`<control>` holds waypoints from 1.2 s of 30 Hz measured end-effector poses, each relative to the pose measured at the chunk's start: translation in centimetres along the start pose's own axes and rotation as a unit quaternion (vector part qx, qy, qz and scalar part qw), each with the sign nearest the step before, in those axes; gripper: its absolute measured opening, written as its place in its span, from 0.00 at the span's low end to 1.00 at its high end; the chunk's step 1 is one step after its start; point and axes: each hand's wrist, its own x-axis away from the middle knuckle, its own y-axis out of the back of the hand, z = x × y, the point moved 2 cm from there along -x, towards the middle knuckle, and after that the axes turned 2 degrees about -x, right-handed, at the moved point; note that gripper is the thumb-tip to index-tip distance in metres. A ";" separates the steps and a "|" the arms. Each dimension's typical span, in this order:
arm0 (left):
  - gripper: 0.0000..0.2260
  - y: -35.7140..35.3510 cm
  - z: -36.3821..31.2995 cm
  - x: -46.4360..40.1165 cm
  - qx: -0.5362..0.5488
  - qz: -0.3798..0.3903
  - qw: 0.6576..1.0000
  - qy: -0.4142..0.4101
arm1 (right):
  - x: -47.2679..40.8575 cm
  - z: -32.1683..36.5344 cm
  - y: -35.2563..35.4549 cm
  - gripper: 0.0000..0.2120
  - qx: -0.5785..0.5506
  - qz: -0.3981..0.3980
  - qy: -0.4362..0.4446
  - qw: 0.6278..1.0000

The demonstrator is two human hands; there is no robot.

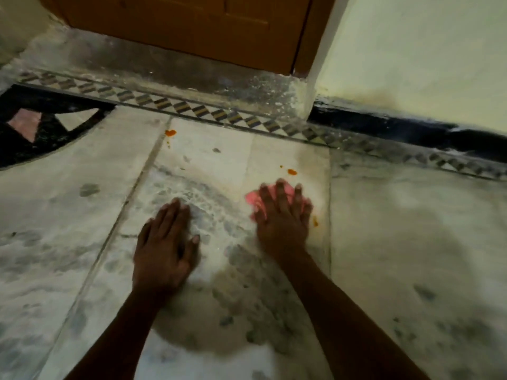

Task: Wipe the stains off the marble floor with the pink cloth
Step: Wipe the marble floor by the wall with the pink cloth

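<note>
Right hand pressing the pink cloth to the marble floor.
The right hand (281, 215) is lying flat with fingers spread over the pink cloth (253, 200), pinning it against the marble floor (397, 229); the cloth is peeking out beyond the fingertips and thumb side. The left hand (164, 248) is resting released, palm down, on bare marble. Orange stains are sitting just beyond the cloth (292, 171), beside it (315, 221), and farther off (170, 133).

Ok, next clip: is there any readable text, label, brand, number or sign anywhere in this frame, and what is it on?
None. No writing shows on the pink cloth under the right hand, the marble floor, the wooden door, the wall or the patterned tile border. The border carries only diamond shapes, and the left hand lies flat on bare floor.
</note>
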 end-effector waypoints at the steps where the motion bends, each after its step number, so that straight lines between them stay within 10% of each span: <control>1: 0.31 0.3 0.0 -0.2 0.002 0.001 1.000 0.003 | 1.1 0.5 0.2 0.27 -0.001 0.014 0.047 0.999; 5: 0.32 0.9 -0.1 -0.5 0.005 0.003 1.000 0.016 | 8.8 -3.9 2.5 0.26 0.031 0.032 0.134 0.990; 10: 0.32 0.5 -0.2 -0.6 -0.002 0.011 1.000 0.018 | 0.5 -6.3 2.1 0.31 0.002 -0.022 -0.183 0.983; 16: 0.32 1.2 -0.7 -0.7 0.000 0.021 0.999 0.030 | 6.2 -3.2 2.4 0.29 0.012 0.034 0.051 0.998; 22: 0.32 0.9 -0.6 -0.7 -0.007 0.027 0.999 0.032 | -0.2 -6.9 3.1 0.34 -0.007 -0.023 -0.258 0.966; 30: 0.32 1.1 -0.7 -0.7 -0.001 0.025 0.999 0.037 | 9.0 -0.6 2.7 0.30 0.007 0.026 0.063 0.998; 36: 0.32 0.6 -0.4 -0.8 0.002 0.020 0.999 0.039 | -1.3 -4.7 1.6 0.35 0.018 -0.052 -0.252 0.966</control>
